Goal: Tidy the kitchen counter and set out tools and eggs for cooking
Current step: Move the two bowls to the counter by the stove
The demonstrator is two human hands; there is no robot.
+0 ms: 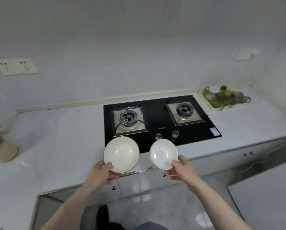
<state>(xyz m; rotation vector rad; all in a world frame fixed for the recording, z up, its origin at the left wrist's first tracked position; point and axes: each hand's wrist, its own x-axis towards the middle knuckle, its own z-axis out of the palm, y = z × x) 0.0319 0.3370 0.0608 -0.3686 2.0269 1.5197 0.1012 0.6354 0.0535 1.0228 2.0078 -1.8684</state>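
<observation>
Both of my bare arms reach forward over the front edge of a white worktop (69,130). My left hand (102,173) pinches the near rim of a cream bowl (121,154), thumb inside, fingers curled beneath. My right hand (180,168) pinches the near rim of a smaller white bowl (163,153) the same way. Neither bowl has anything in it. Beyond them sits a black two-burner gas hob (157,113). At the far right, a pale tray (205,100) holds blurred greenish items I cannot identify.
</observation>
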